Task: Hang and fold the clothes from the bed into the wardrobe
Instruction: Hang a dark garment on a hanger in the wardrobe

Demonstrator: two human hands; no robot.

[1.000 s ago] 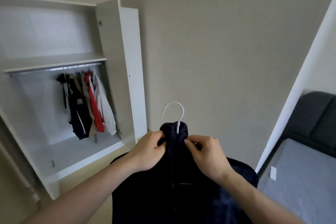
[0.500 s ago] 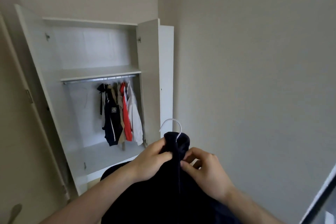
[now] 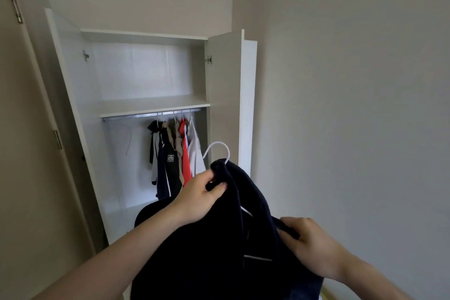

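Hands clamped on dark garment (image 3: 219, 246), left hand (image 3: 199, 196) at collar, right hand (image 3: 310, 243) at shoulder; white hanger (image 3: 218, 147) inside.

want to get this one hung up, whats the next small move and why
Probably lift the dark garment so the white hanger hook reaches the bare left stretch of the rail. The left hand grips the collar, the right hand holds its side, and the wardrobe stands open.

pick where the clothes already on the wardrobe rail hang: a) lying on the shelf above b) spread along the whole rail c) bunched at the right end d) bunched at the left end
c: the hung clothes crowd the right end of the rail, whose left stretch is bare.
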